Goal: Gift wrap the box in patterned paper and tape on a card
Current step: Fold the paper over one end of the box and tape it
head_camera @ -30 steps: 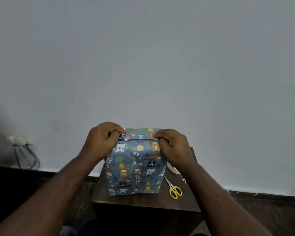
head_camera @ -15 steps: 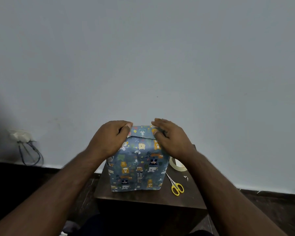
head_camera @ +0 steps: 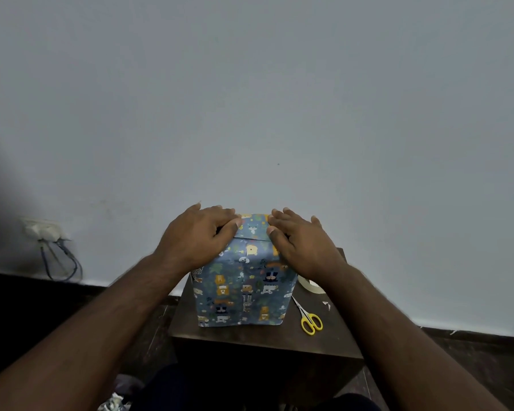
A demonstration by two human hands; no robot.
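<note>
Both hands — left hand, right hand — lie spread flat, pressing the wrapped box top; scissors lie at its four o'clock.

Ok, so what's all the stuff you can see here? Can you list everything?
box: one, wrapped in blue paper with little animals, standing on the table's middle
table: one, dark brown, small, in front of the wall
scissors: one pair, yellow handles, lying on the table right of the box
tape: one roll, pale, on the table right of the box, partly hidden by the right arm
socket: one, white, low on the wall at left, with dark cables hanging from it
wall: one, pale grey, behind everything
left hand: one, fingers flat, pressing on the box's top left edge
right hand: one, fingers flat, pressing on the box's top right edge
</note>
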